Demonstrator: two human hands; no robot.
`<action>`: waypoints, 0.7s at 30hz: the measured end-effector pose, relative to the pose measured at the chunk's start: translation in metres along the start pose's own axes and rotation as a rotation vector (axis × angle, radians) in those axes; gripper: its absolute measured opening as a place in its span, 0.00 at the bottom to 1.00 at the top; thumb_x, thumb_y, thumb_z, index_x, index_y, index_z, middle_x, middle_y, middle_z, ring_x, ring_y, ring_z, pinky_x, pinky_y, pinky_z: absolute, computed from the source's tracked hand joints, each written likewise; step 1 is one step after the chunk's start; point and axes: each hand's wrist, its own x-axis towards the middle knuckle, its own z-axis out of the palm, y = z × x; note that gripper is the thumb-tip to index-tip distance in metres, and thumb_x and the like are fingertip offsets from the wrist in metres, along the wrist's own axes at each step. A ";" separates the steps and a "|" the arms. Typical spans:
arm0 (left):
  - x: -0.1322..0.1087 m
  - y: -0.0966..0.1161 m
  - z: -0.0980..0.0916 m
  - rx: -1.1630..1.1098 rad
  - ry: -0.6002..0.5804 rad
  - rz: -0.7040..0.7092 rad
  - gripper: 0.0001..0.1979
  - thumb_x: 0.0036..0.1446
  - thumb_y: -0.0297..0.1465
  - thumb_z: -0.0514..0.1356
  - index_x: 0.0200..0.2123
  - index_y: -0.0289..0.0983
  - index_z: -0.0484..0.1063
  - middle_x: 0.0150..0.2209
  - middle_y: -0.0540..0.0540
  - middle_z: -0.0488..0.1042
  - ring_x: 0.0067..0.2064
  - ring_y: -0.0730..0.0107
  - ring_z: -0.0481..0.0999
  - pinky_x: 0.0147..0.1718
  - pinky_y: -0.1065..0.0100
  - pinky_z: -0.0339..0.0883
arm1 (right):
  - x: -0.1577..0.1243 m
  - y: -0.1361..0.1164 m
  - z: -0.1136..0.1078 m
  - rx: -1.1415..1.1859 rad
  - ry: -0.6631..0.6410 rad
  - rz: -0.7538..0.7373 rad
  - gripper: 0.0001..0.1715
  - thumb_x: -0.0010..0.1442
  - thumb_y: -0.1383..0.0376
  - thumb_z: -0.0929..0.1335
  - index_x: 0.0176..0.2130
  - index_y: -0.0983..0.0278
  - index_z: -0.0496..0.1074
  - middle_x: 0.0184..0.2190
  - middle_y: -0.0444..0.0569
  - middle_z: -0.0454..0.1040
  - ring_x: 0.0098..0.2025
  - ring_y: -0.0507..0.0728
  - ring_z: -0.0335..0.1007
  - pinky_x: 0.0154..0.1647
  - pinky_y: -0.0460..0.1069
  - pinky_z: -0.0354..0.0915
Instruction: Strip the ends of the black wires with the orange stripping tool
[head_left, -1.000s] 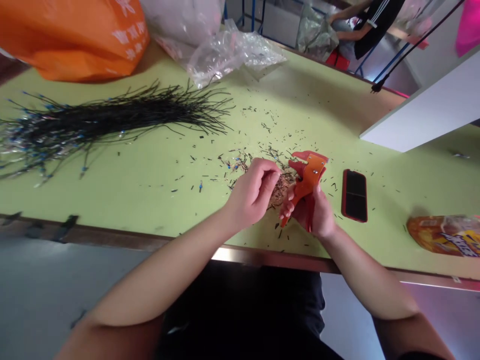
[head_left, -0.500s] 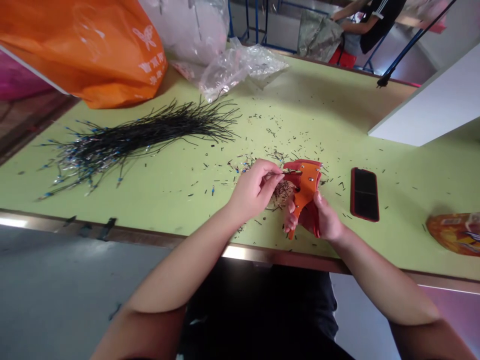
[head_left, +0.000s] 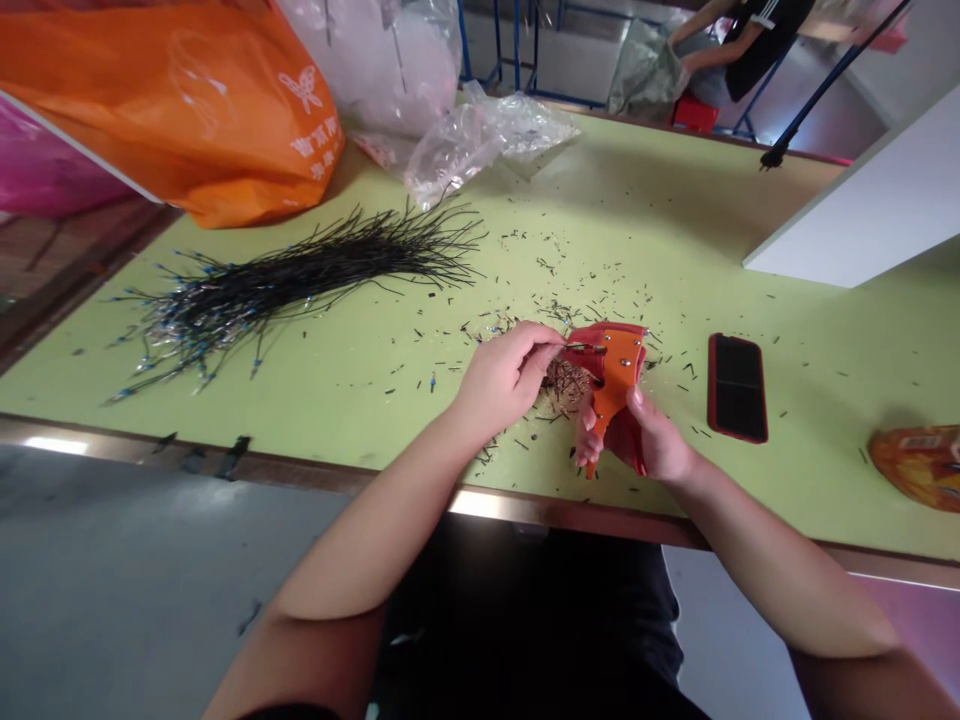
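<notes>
So here's what we've got: the left hand [head_left: 501,382] is pinched shut, thumb and fingertips closed on a thin black wire [head_left: 583,346], and that wire runs across into the head of an orange wire stripper [head_left: 613,385]. The right hand [head_left: 646,441] is wrapped around the stripper's red handles, gripping it tilted up just beside the left hand, so the two hands nearly touch at the tool. We can't tell how hard the handles are being squeezed (the fingers hide most of them). Right under the grip sits a small heap of wire offcuts [head_left: 564,384], with more scattered all over the green table [head_left: 675,230]. Left of the hands lies a big bundle of black wires [head_left: 300,285] with blue-tipped ends, and past that an orange plastic bag [head_left: 187,110]. Farther out beyond the grip there's crumpled clear plastic [head_left: 487,140]. To the right of the right hand, a black phone in a red case [head_left: 737,388] lies face up, with a snack packet [head_left: 919,468] near the table's edge. Way off past the far end, a co-worker [head_left: 739,40] in a black top sits well apart from us.
</notes>
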 end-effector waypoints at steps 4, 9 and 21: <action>0.000 -0.001 0.000 -0.031 -0.006 -0.013 0.07 0.72 0.30 0.57 0.45 0.39 0.75 0.35 0.49 0.82 0.33 0.72 0.81 0.33 0.70 0.72 | 0.000 0.000 0.002 -0.007 0.006 0.025 0.35 0.64 0.33 0.70 0.34 0.62 0.74 0.22 0.41 0.69 0.23 0.53 0.68 0.30 0.51 0.76; -0.002 -0.005 0.002 -0.119 -0.008 -0.043 0.04 0.72 0.32 0.58 0.46 0.39 0.73 0.35 0.50 0.81 0.30 0.73 0.79 0.31 0.71 0.72 | 0.002 0.003 0.005 -0.016 0.049 0.037 0.36 0.64 0.32 0.70 0.29 0.61 0.68 0.18 0.37 0.62 0.19 0.51 0.59 0.23 0.49 0.69; -0.001 0.002 0.006 -0.009 0.103 -0.034 0.04 0.70 0.28 0.58 0.43 0.40 0.73 0.34 0.51 0.82 0.32 0.72 0.82 0.34 0.70 0.75 | 0.005 0.011 0.017 -0.241 0.242 -0.181 0.36 0.65 0.36 0.72 0.25 0.59 0.63 0.16 0.37 0.60 0.16 0.50 0.55 0.16 0.47 0.57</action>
